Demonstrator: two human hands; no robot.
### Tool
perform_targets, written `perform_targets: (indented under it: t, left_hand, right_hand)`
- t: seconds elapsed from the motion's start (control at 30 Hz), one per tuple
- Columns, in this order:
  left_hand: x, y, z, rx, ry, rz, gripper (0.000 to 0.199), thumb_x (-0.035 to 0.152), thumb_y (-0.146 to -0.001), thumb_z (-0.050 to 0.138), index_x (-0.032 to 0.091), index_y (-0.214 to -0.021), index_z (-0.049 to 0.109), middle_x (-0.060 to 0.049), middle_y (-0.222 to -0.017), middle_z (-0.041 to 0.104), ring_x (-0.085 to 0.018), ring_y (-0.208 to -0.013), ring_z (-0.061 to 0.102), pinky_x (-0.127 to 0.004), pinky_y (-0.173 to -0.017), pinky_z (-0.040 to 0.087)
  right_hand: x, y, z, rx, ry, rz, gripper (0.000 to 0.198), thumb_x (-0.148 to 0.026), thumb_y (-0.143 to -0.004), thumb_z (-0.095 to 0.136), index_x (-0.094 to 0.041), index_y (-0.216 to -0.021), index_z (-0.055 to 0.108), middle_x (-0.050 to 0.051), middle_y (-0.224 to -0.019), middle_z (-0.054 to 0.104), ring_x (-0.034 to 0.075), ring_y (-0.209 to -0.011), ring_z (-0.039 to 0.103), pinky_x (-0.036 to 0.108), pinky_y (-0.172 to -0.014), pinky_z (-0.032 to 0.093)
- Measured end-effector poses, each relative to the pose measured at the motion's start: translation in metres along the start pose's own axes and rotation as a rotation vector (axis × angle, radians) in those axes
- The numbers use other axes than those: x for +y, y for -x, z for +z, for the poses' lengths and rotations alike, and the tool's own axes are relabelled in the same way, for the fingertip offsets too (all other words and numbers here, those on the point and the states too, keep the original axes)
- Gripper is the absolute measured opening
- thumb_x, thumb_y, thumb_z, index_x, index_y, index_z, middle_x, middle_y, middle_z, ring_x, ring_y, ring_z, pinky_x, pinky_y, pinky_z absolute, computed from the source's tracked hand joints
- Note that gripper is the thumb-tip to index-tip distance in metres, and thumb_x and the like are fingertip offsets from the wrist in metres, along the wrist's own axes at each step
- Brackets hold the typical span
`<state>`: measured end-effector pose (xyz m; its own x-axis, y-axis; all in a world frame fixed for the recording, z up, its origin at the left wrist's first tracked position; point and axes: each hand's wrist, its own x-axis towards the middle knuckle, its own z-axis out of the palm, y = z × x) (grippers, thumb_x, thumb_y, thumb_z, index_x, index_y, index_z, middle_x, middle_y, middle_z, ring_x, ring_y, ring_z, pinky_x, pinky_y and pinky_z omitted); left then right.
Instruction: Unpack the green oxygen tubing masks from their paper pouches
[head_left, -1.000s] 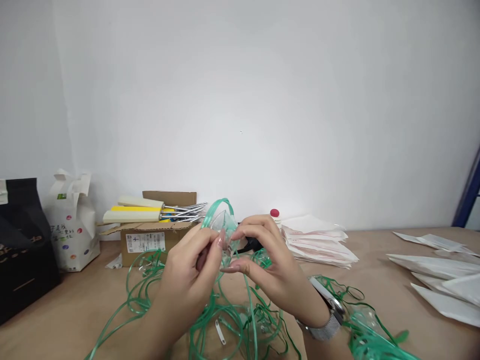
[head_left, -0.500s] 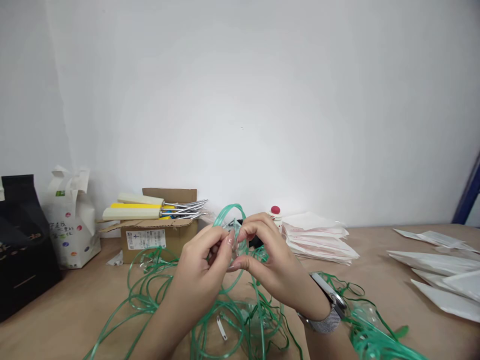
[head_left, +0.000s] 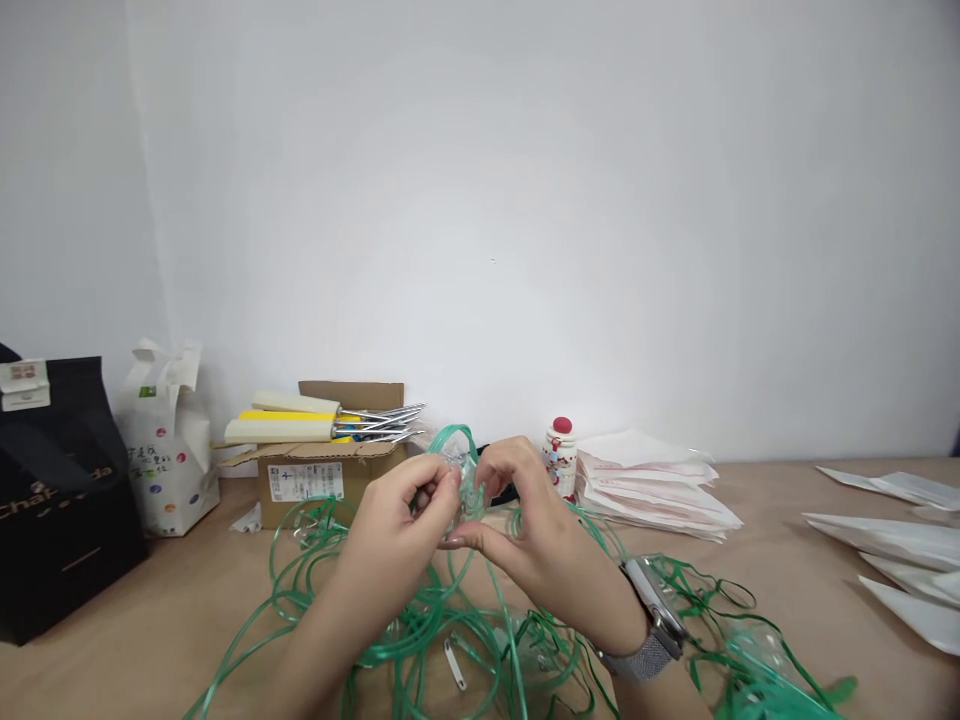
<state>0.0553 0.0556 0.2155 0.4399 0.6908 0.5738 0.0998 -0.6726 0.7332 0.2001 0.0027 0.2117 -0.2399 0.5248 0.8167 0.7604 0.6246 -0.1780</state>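
My left hand [head_left: 401, 520] pinches a clear, greenish plastic oxygen mask [head_left: 468, 492] with thumb and bent fingers. Opposite it, my right hand [head_left: 536, 530] curls round the mask's other side, thumb below and fingers above. Most of the mask is hidden by the fingers. A loop of green tubing [head_left: 452, 432] rises behind the hands. Beneath them, more green tubing [head_left: 420, 635] lies tangled on the table. A small white strip with a hole [head_left: 454, 665] rests among the coils.
A cardboard box [head_left: 375, 468] holds handled metal rods. Left of it stand a white bag [head_left: 176, 470] and a black bag [head_left: 67, 500]. Behind my right hand are a bottle [head_left: 561, 460] and stacked paper packets [head_left: 660, 495]. White packets [head_left: 900, 540] and more masks [head_left: 772, 665] lie right.
The view has turned slightly left, so the scene sits further right. Both hands stay at the mask. My right fingers and thumb have shifted slightly on it.
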Motion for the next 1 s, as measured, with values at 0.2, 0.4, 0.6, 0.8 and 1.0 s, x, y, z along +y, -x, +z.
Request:
perform_targets:
  t: [0.2, 0.4, 0.6, 0.8, 1.0]
  left_hand:
    - [0.001, 0.000, -0.002, -0.015, -0.020, -0.038, 0.030, 0.033, -0.084, 0.041, 0.020, -0.058, 0.037, 0.004, -0.058, 0.035, -0.012, -0.057, 0.032, -0.024, -0.051, 0.024]
    - [-0.003, -0.004, -0.006, -0.074, 0.101, -0.088, 0.029, 0.035, -0.084, 0.042, 0.019, -0.059, 0.039, 0.004, -0.060, 0.033, -0.011, -0.059, 0.030, -0.024, -0.051, 0.024]
    - [-0.001, -0.004, -0.005, -0.119, 0.284, -0.074, 0.029, 0.031, -0.082, 0.045, 0.019, -0.057, 0.037, 0.005, -0.059, 0.030, -0.010, -0.057, 0.027, -0.022, -0.049, 0.024]
    - [-0.002, -0.004, -0.004, -0.154, 0.242, -0.067, 0.026, 0.030, -0.081, 0.046, 0.018, -0.058, 0.041, 0.004, -0.060, 0.031, -0.011, -0.060, 0.029, -0.022, -0.052, 0.025]
    - [-0.005, -0.007, -0.001, -0.144, 0.202, -0.056, 0.024, 0.028, -0.080, 0.045, 0.018, -0.059, 0.041, 0.004, -0.061, 0.031, -0.011, -0.061, 0.030, -0.022, -0.053, 0.026]
  right_hand:
    - [-0.009, -0.001, 0.008, -0.091, 0.252, -0.014, 0.025, -0.023, -0.078, 0.065, -0.020, -0.090, 0.043, 0.003, -0.086, 0.047, 0.019, -0.076, 0.050, 0.033, -0.064, 0.047]
    - [-0.012, -0.002, 0.016, -0.176, 0.313, -0.003, 0.021, -0.029, -0.081, 0.061, -0.018, -0.093, 0.048, 0.006, -0.086, 0.055, 0.021, -0.077, 0.053, 0.035, -0.064, 0.048]
    - [-0.016, 0.001, 0.012, -0.185, 0.295, -0.042, 0.013, -0.027, -0.085, 0.057, -0.017, -0.089, 0.050, 0.005, -0.083, 0.057, 0.020, -0.073, 0.051, 0.031, -0.061, 0.043]
    - [-0.016, 0.001, 0.013, -0.120, 0.258, -0.069, 0.012, -0.024, -0.084, 0.056, -0.018, -0.076, 0.050, 0.003, -0.074, 0.057, 0.017, -0.067, 0.048, 0.029, -0.061, 0.038]
    - [-0.007, 0.002, 0.016, -0.104, 0.237, -0.084, 0.014, -0.026, -0.086, 0.053, -0.019, -0.075, 0.050, 0.003, -0.072, 0.055, 0.016, -0.067, 0.048, 0.027, -0.060, 0.037]
